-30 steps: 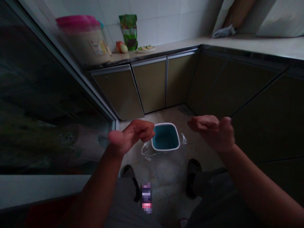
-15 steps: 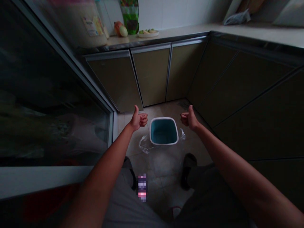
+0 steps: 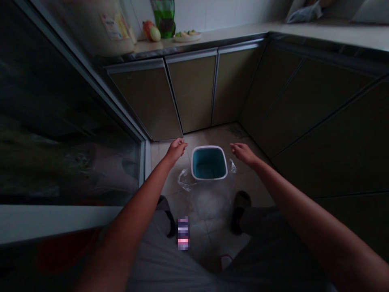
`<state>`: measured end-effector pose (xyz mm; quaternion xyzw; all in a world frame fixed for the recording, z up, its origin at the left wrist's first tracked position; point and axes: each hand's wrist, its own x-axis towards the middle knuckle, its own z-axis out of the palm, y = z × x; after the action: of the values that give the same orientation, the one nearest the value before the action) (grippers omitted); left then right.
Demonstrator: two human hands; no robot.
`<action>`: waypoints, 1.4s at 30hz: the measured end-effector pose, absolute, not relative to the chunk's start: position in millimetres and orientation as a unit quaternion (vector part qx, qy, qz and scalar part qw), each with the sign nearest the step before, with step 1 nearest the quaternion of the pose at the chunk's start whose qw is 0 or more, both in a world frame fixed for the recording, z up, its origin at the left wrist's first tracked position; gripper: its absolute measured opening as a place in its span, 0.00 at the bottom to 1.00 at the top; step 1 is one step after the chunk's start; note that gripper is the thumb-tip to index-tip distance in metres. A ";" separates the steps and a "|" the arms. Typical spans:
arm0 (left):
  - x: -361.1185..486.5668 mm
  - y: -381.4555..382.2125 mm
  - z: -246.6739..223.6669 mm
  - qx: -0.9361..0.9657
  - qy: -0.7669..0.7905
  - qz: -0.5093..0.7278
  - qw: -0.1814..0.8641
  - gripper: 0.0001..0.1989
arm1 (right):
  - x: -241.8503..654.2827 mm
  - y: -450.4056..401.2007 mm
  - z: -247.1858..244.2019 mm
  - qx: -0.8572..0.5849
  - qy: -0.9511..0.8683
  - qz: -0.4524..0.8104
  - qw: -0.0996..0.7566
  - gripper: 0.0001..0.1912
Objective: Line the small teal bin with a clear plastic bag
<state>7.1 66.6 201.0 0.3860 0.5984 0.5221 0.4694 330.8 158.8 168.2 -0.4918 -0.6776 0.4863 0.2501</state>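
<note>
A teal bin with a white rim (image 3: 209, 178) stands upright on the tiled floor between my feet and the cabinets. Its inside looks bare. Thin clear plastic (image 3: 184, 180) lies around its near side, with another crumpled bit (image 3: 232, 166) at its right. My left hand (image 3: 176, 149) hovers beyond the bin's left rim, fingers curled together, touching nothing visible. Over on the right, my right hand (image 3: 241, 152) is also in the air beside the bin, its fingers pressed together; nothing shows in it.
Cabinets (image 3: 194, 93) line the back and right. On the counter (image 3: 219, 35) are a large container (image 3: 112, 32), fruit, a green package (image 3: 164, 20) and a plate (image 3: 187, 38). A glass door frame (image 3: 142, 162) stands left. A blurred-out item (image 3: 183, 233) is near my left foot.
Both thumbs, raised before, have come down toward the fingers, and the hands have turned. The bin stays in place on the floor; the view has tilted slightly.
</note>
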 end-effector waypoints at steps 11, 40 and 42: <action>-24.1 -16.6 145.0 0.646 0.654 -0.067 0.389 0.12 | 305.5 85.8 105.8 -0.385 -0.878 0.236 -0.156 0.14; -44.1 -39.3 82.3 0.637 0.655 0.008 0.406 0.30 | 293.9 179.9 217.5 -0.428 -0.841 0.329 0.030 0.16; -44.5 -37.6 80.6 0.638 0.655 0.012 0.404 0.30 | 289.8 193.9 217.9 -0.448 -0.839 0.295 0.096 0.17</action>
<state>-44.5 -37.6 80.6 0.6385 0.6547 0.0119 0.4044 289.8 193.9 217.9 -0.4477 -0.8388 0.2946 0.0962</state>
